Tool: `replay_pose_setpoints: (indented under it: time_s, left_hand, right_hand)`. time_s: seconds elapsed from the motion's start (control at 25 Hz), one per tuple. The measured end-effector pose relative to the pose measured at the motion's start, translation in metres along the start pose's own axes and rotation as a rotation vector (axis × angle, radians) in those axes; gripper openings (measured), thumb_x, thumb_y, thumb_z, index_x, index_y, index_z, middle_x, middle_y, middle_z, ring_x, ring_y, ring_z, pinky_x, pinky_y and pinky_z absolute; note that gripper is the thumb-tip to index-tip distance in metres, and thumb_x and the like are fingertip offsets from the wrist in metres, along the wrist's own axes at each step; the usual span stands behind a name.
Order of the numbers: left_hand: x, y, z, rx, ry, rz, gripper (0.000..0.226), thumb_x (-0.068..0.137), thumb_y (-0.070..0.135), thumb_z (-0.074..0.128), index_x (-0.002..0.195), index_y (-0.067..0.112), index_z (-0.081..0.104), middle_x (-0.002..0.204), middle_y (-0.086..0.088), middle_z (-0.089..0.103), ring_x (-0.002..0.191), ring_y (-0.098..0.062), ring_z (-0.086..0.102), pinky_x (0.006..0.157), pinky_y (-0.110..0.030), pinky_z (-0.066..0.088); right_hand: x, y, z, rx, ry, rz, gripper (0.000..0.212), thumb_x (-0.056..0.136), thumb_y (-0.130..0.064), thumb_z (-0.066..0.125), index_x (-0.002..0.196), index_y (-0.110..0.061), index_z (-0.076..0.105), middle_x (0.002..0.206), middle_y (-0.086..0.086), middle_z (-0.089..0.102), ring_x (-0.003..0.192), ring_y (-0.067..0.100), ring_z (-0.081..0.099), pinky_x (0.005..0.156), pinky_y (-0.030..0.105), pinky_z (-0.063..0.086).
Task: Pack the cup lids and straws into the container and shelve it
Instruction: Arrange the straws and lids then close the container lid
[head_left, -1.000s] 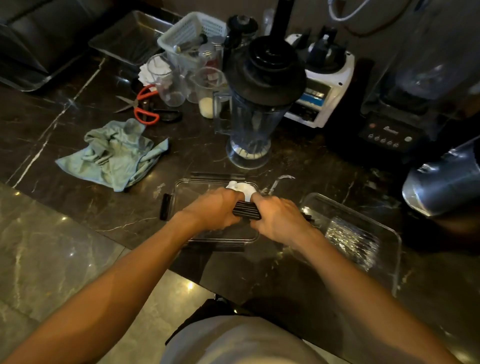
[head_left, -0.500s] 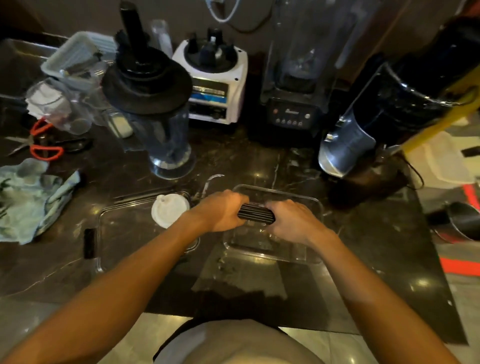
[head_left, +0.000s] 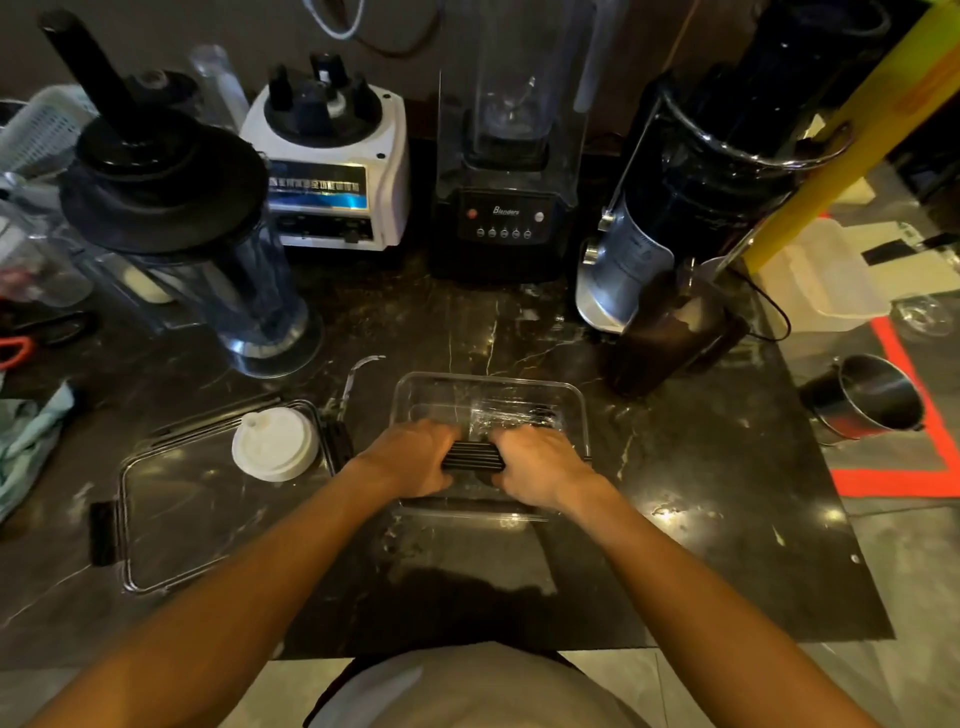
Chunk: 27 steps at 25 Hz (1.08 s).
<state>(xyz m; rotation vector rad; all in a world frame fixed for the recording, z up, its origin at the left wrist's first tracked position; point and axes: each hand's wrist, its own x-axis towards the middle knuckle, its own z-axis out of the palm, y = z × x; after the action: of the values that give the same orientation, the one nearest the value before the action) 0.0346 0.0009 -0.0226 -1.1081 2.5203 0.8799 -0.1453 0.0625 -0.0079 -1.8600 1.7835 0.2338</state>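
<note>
Centre frame: my left hand (head_left: 415, 457) and right hand (head_left: 535, 467) grip a black ribbed straw bundle (head_left: 472, 456) over the clear rectangular plastic container (head_left: 571, 395) on the counter (head_left: 701, 519). Step: packing straws. Next, I judge: lower, release, fetch white cup lid (head_left: 274, 442), centre-left.

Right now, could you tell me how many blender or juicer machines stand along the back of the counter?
3: a white blender base at back left, a black blender in the middle, and a silver and black juicer at right. Others may sit out of frame.
</note>
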Motion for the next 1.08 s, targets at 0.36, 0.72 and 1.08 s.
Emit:
replay_pose_setpoints:
  time_s: [0.36, 0.72, 1.08]
  left_hand:
    - [0.005, 0.006, 0.014, 0.045, -0.108, -0.013, 0.037, 0.094, 0.02, 0.061, 0.132, 0.021, 0.059, 0.118, -0.004, 0.07, 0.105, -0.021, 0.067, 0.095, -0.032, 0.051]
    - [0.021, 0.014, 0.025, -0.165, -0.243, -0.009, 0.029, 0.096, 0.016, 0.063, 0.125, 0.021, 0.06, 0.11, -0.002, 0.067, 0.097, -0.015, 0.064, 0.081, -0.025, 0.05]
    - [0.023, 0.01, 0.017, -0.089, -0.151, -0.016, 0.034, 0.083, 0.031, 0.078, 0.114, 0.023, 0.067, 0.111, 0.001, 0.061, 0.104, -0.016, 0.057, 0.097, -0.034, 0.048]
  right_hand:
    - [0.008, 0.007, 0.026, 0.121, -0.136, 0.029, 0.039, 0.089, -0.025, 0.072, 0.127, -0.031, 0.064, 0.105, -0.001, 0.071, 0.095, 0.021, 0.068, 0.084, 0.034, 0.058]
    - [0.007, 0.025, 0.02, 0.061, -0.218, 0.018, 0.028, 0.091, -0.019, 0.068, 0.118, -0.025, 0.066, 0.098, -0.004, 0.064, 0.092, 0.018, 0.063, 0.081, 0.032, 0.05]
    - [0.006, 0.024, 0.017, 0.039, -0.238, 0.024, 0.029, 0.095, -0.02, 0.068, 0.123, -0.023, 0.06, 0.105, -0.002, 0.061, 0.097, 0.018, 0.059, 0.084, 0.031, 0.047]
